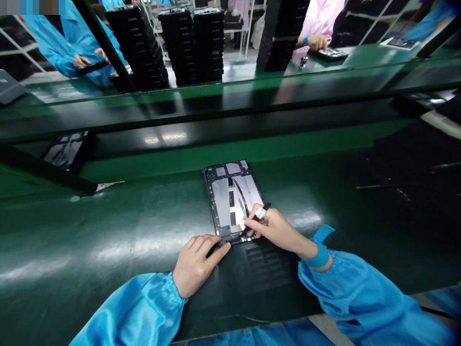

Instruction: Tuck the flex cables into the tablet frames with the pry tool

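An opened tablet (220, 202) lies on the green bench, its inside facing up. Silvery panels, a black ribbon cable and small boards show in it. My left hand (197, 262) grips the near left corner, with its thumb on the near edge and fingers at the left side. Between the fingers of my right hand (273, 228) is a black pen-shaped tool (267, 206) with a white label wrapped around it. Its dark tip points down at the tablet's near edge, and I cannot tell whether it touches.
Behind a low green ledge (230, 98) stand tall stacks of black trays (209, 43). Co-workers in blue (65, 43) and pink (322, 19) sleeves handle devices there. Black cloth (414, 168) lies at the right, and a green post (46, 168) slants in at the left.
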A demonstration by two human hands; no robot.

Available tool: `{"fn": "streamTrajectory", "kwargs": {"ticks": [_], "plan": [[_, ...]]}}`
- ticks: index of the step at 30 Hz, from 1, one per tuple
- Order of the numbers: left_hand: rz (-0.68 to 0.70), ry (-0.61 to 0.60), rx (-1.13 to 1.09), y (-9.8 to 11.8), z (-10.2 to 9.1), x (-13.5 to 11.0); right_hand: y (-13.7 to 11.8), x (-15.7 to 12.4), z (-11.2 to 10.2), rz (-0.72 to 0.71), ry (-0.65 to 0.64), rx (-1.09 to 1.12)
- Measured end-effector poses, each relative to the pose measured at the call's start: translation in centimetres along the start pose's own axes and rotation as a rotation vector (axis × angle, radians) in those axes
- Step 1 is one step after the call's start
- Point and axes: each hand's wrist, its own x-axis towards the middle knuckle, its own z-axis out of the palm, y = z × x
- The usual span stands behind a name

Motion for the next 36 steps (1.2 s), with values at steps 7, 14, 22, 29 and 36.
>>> {"fn": "streamTrajectory", "kwargs": {"ticks": [7, 14, 22, 29, 36], "plan": [[0.017, -0.015, 0.042, 0.1, 0.3, 0.0, 0.2, 0.0, 0.1, -0.002, 0.015, -0.007], [0.047, -0.052, 0.113, 0.1, 0.2, 0.0, -0.1, 0.0, 0.1, -0.013, 0.017, -0.033], [0.018, -0.069, 0.141, 0.3, 0.3, -0.1, -0.6, 0.0, 0.2, -0.01, 0.019, -0.044], [-0.064, -0.194, 0.209, 1.6, 0.3, 1.3, 0.0, 0.2, 0.3, -0.079, 0.056, -0.093], [0.005, -0.126, 0.026, -0.4, 0.0, 0.3, 0.3, 0.4, 0.7, -0.105, 0.14, 0.056]]}}
